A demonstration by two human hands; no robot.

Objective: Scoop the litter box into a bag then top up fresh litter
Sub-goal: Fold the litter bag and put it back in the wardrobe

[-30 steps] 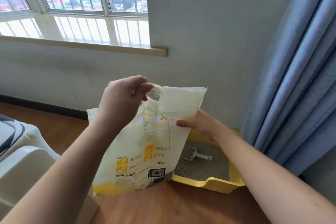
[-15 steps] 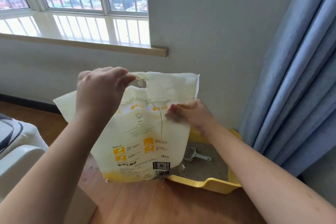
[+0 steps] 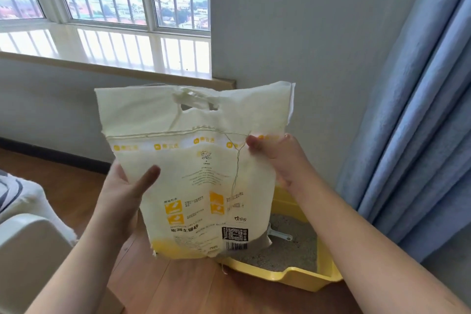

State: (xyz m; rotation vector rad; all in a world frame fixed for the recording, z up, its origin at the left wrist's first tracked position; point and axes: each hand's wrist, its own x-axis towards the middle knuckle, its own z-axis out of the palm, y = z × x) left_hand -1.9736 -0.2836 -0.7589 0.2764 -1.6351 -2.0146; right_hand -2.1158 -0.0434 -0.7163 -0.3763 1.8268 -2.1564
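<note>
I hold a cream and yellow cat litter bag [image 3: 196, 173] upright in the air in front of me. My left hand [image 3: 125, 196] grips its left side, thumb across the printed front. My right hand [image 3: 275, 158] pinches the bag's right edge just below the stitched seam. The cut-out handle at the top hangs free. Behind and below the bag sits the yellow litter box [image 3: 303, 275] on the floor, filled with grey litter [image 3: 288, 252]. A pale scoop [image 3: 280, 234] lies in the litter, mostly hidden by the bag.
Blue curtains [image 3: 413, 135] hang at the right, close to the box. A grey wall and a window with a sill [image 3: 114, 69] stand behind. A white and grey object [image 3: 28, 237] sits at the left on the wooden floor [image 3: 183, 288].
My left hand has let go of the handle at the top and dropped to the bag's left side. The bag has risen and now hangs straighter. My right hand keeps its pinch.
</note>
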